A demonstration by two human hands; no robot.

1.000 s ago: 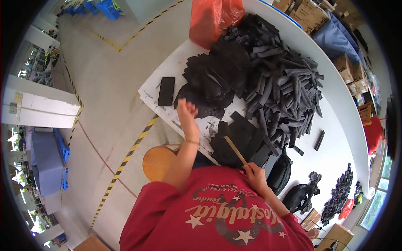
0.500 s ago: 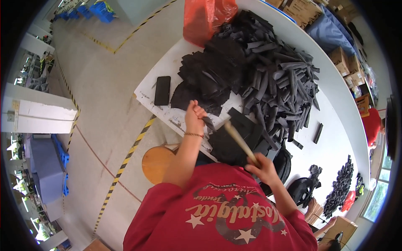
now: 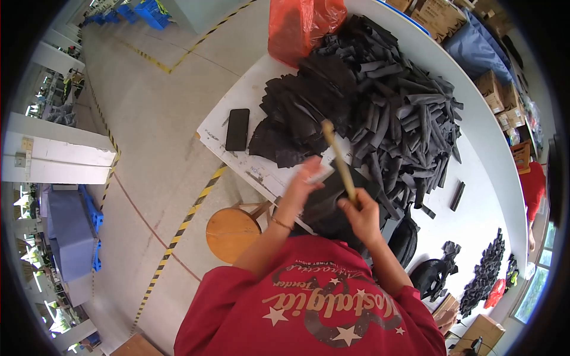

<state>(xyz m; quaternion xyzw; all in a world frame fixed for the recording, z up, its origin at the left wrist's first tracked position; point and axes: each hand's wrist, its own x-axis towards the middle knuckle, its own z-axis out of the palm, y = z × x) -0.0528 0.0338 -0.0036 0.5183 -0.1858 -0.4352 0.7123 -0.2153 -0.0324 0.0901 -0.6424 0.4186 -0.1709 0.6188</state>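
My right hand (image 3: 362, 216) is closed around a slim pale wooden stick (image 3: 337, 151), which points up and away over the table edge. Just left of it, my left hand (image 3: 304, 183) is smeared by motion, its fingers stretched out and thumb apart, with nothing visible in it. It hovers by a flat black fabric-like piece (image 3: 323, 210) lying at the near table edge by my body. Beyond my hands, stacked dark sheets (image 3: 285, 133) with jagged edges lie on the white table (image 3: 252, 166). A large heap of dark grey curled strips (image 3: 409, 113) rises to their right.
A black phone (image 3: 237, 129) lies near the table's left edge. An orange-red plastic bag (image 3: 303, 29) stands at the far end. To my left is a round wooden stool (image 3: 233, 235). Black mesh items (image 3: 430, 272) and another strip pile (image 3: 482, 276) lie at right.
My left hand has moved down and right toward the black piece; the dark strip it held is no longer seen in it. The stick has swung more upright, with my right hand raised slightly.
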